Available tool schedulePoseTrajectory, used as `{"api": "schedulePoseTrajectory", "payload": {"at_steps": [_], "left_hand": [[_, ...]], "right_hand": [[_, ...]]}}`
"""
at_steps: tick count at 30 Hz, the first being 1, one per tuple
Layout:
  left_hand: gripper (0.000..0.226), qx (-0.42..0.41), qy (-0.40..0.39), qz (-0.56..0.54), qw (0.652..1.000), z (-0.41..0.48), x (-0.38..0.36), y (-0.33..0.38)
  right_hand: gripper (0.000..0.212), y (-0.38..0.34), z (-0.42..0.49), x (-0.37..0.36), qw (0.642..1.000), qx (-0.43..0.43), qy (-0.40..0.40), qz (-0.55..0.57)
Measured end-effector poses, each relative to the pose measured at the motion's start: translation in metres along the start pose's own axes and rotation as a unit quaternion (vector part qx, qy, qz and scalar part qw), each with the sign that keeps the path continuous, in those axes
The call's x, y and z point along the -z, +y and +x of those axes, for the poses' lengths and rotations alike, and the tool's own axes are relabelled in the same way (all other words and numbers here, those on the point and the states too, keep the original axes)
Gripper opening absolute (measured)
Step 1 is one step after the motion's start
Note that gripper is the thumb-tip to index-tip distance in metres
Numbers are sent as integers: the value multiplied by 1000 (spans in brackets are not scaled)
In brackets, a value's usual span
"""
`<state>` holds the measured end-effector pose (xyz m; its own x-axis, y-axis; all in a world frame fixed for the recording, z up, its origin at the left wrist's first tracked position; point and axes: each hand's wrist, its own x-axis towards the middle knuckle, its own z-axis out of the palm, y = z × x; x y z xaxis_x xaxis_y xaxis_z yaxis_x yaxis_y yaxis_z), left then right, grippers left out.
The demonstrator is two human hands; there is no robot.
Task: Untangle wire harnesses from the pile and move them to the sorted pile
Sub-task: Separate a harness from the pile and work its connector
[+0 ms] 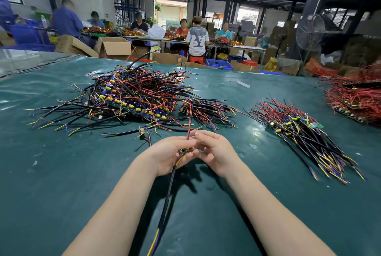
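1. The tangled pile (134,94) of black, red, yellow and blue wire harnesses lies on the green surface (61,173), and every place below is given relative to it.
2. Nearer the camera than the tangled pile, the left grip (169,152) is closed around 1 wire harness (167,198), with the fingers curled over its small board.
3. From that hold, the harness's black cable runs down toward the camera between the 2 forearms. A thin red lead rises from the hold toward the tangled pile.
4. The right grip (214,152) sits just beside the left one, fingers curled, fingertips close to the red lead. I cannot tell whether it pinches the lead.
5. The sorted pile (305,132) lies well to the right of the tangled pile, its harnesses laid roughly parallel.
6. A loose harness (142,129) lies on the near edge of the tangled pile, just beyond the left grip.
7. A red-wire heap (354,99) sits further right than the sorted pile.
8. Behind the tangled pile, people sit at other tables.
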<state>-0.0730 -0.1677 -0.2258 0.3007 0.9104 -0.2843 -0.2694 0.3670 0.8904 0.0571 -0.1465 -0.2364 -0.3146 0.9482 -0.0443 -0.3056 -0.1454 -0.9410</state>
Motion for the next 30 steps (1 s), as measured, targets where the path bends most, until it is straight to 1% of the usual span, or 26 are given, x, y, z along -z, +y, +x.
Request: {"api": "schedulePoseTrajectory", "payload": {"at_steps": [4,6,9,10,12,14,15,16,17,20,22,25,28,30], "left_hand": [[15,5,-40,76,996,-2,-6,-3],[15,-2,-47,102,994,-1,-9,-5],[18,-35,-40,136,989,-1,-9,-6],[21,-49,-24,153,987,-1,-9,-7],[26,-73,40,202,976,2,-8,-9],[30,-89,95,256,958,4,-7,-13],[25,-92,98,273,953,4,-7,-14],[14,-92,84,273,954,5,-6,-14],[7,-90,67,259,959,4,-6,-13],[13,-81,56,128,987,4,-6,-9],[16,-80,59,67,993,5,-6,-8],[10,-79,43,39,995,4,-9,-7],[21,-76,38,14,996,3,-10,-6],[20,-73,32,3,997,3,-11,-6]], "right_hand": [[17,2,1,-2,999,-7,-8,-41],[18,2,1,0,998,-3,11,-59],[20,0,1,6,994,31,56,-89],[22,-1,1,8,990,44,70,-112],[26,0,2,11,982,63,95,-151],[27,0,2,12,980,72,114,-149],[27,0,2,12,982,72,120,-130],[27,-1,2,12,985,68,121,-101],[25,-2,3,13,989,63,118,-66],[19,-7,3,16,995,60,79,24],[19,-8,3,17,996,59,59,30],[19,-6,3,16,997,49,67,7],[19,-4,3,17,995,47,77,31],[21,-4,3,16,995,51,72,52]]}}
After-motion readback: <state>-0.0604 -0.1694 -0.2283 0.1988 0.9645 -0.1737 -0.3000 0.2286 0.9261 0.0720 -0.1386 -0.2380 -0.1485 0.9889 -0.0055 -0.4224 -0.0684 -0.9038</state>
